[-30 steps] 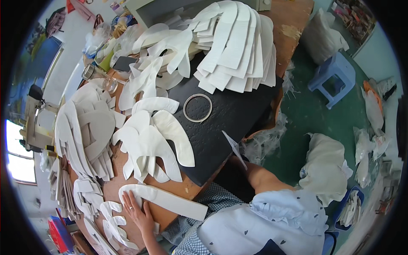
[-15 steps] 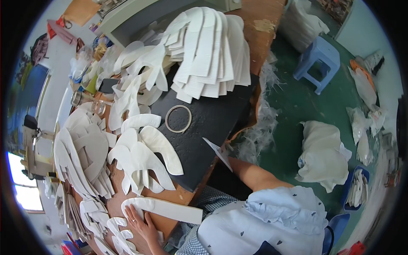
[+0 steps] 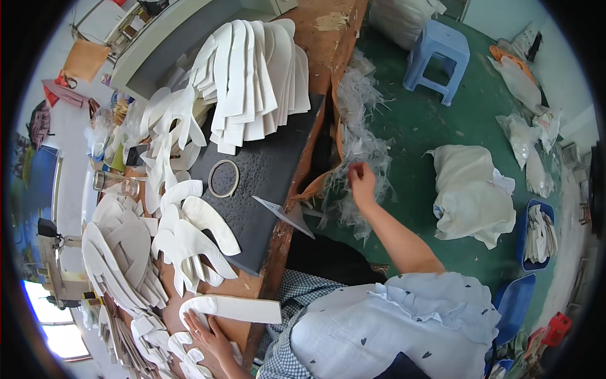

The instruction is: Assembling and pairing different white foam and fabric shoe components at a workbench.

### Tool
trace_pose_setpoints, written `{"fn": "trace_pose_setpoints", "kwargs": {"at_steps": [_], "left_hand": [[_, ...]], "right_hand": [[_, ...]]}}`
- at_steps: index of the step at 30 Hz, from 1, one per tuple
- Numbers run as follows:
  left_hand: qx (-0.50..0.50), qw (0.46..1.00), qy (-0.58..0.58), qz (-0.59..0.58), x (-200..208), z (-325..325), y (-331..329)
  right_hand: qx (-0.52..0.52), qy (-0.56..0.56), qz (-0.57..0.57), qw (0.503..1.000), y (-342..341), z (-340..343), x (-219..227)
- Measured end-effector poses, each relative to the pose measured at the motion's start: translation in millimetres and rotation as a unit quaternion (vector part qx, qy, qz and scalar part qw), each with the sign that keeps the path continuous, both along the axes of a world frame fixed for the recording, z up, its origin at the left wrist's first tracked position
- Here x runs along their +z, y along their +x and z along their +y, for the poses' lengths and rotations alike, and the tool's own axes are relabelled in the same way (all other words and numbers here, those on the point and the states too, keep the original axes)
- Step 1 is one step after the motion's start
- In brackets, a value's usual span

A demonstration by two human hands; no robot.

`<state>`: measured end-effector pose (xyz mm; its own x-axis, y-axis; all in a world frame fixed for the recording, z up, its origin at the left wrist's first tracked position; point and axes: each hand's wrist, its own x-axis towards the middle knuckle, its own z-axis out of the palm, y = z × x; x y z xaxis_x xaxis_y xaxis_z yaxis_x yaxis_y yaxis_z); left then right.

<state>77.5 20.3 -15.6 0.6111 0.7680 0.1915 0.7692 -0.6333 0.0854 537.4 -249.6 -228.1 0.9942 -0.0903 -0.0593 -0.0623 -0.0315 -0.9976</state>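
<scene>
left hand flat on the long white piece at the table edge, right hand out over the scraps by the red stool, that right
Not quite: the stool is blue, not red, as the head view shows. The rest holds: the left hand lies flat on the long white piece at the table edge, and the right hand reaches out over the scraps.

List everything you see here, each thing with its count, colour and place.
white cut pieces: many, white, stacked across the bench
long white piece: one, white, near bench edge
dark mat: one, black, bench middle
ring: one, pale, on the mat
clear scraps: heap, translucent, floor beside the bench
stool: one, blue, green floor
white sack: one, floor to the right
left hand: pressing the long white piece
right hand: reaching into the clear scraps
</scene>
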Motion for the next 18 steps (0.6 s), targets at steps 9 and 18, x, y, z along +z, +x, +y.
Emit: {"fn": "trace_pose_setpoints", "kwargs": {"at_steps": [9, 18], "left_hand": [[-0.045, 0.977, -0.062, -0.201, 124, -41, 47], [-0.515, 0.739, -0.038, -0.433, 230, -137, 135]], "right_hand": [[0.194, -0.101, -0.200, 0.955, -6, 43, 125], [0.160, 0.051, -0.361, 0.917, -26, 67, 214]]}}
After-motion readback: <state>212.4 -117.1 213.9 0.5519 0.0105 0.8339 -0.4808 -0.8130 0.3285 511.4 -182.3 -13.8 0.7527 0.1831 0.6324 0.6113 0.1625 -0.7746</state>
